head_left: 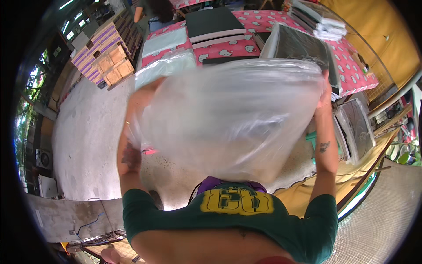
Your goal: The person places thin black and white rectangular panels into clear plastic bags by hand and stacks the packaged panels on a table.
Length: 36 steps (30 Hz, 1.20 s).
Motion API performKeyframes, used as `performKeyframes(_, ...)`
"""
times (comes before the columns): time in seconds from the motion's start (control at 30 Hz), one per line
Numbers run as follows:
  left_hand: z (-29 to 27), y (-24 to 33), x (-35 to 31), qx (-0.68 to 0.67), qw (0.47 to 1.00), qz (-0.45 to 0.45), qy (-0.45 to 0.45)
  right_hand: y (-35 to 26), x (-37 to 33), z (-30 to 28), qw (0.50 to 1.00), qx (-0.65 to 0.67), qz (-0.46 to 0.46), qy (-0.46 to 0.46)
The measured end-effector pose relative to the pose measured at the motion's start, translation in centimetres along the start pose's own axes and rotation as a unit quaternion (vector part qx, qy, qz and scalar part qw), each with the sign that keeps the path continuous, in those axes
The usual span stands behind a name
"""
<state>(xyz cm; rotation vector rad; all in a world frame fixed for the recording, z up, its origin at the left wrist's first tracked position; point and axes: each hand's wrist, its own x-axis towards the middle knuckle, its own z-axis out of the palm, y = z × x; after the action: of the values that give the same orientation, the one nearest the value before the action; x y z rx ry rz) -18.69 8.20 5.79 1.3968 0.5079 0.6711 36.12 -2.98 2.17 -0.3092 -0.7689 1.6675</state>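
Note:
A large clear plastic bag (237,114) is spread wide in front of my body, smeared by motion on its left side. My right hand (324,91) grips its right edge, fingers closed on the film. At the upper left edge, my left hand (154,86) has hold of the bag, its fingers mostly covered by the film. Just beyond the bag, a black panel wrapped in clear plastic (296,46) lies on the table, near my right hand. A pile of clear plastic sheets (169,66) lies on the table's near left part, close to my left hand.
A table with a pink patterned cloth (226,48) carries a stack of black panels (214,24) and wrapped bundles (316,22). Stacked cartons (99,48) stand on the floor at left. Wrapped panels (354,127) lean at right. Another person (151,11) is at the back.

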Motion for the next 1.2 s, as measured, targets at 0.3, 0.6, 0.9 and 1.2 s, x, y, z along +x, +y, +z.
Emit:
performKeyframes(0.3,10.8,-4.1,4.4,-0.378,0.916,0.129,0.036,5.3,-5.4,-2.2,0.973,-0.200,0.049,-0.103)
performKeyframes(0.6,10.0,-8.4,4.3,-0.459,0.877,0.143,-0.017,9.5,-8.8,-5.1,0.957,-0.233,0.037,-0.171)
performKeyframes(0.9,17.4,-10.0,-0.8,0.142,0.977,-0.125,-0.101,11.9,-11.4,-6.9,0.988,0.155,0.002,0.000)
performKeyframes(1.2,15.1,-16.4,-5.6,0.078,0.983,-0.157,-0.048,12.0,-11.5,-6.8,0.954,-0.008,-0.199,0.224)
